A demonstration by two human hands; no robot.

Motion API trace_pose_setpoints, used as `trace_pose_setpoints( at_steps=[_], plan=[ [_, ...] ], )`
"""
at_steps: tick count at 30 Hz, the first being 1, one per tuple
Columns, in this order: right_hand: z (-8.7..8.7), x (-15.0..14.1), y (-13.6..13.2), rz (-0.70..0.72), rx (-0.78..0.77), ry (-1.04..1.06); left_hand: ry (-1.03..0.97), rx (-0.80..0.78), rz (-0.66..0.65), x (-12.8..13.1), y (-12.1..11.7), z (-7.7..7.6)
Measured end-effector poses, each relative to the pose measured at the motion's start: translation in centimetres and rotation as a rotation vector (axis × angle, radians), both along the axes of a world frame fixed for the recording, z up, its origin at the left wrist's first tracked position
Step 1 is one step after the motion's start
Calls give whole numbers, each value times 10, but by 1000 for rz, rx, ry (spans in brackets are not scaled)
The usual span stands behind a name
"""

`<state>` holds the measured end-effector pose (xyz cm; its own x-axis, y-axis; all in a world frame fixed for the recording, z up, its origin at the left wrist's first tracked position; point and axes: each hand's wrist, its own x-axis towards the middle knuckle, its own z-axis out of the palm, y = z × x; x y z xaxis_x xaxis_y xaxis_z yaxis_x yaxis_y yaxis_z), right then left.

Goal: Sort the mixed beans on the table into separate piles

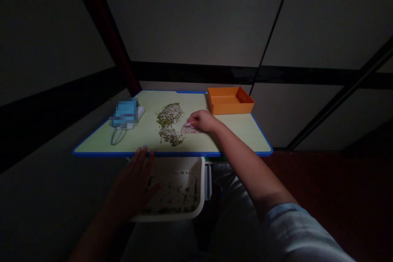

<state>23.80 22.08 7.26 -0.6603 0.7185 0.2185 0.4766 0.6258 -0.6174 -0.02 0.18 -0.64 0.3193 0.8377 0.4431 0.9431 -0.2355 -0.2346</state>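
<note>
My right hand (204,121) rests on the pale green board (236,133) with its fingers curled down. Just beside its fingertips lies a small translucent pinkish patch (188,129), and whether the fingers hold anything is hidden. To the left of that hand is a scattered heap of small green seeds (168,123). My left hand (132,184) is spread, with its fingertips at the board's near blue edge (144,153). It holds nothing and hangs above a white tray (172,217) with seeds strewn inside.
An orange rectangular tray (230,100) stands at the board's far edge. At the left lies a pixelated blue object (124,112) on something white, with a grey cord loop (118,136). Dark floor and wall panels surround the board.
</note>
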Motion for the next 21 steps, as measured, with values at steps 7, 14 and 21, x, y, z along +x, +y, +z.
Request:
trace_pose_setpoints(
  at_steps=[7,14,21],
  plan=[
    [2,-3,-4,75,-111,53,14,-3,6,2,-1,2],
    [3,0,-5,110,-190,45,10,-3,-8,0,-1,1],
    [9,6,-9,105,-226,-4,-15,-51,36,1,-1,1]
  ],
)
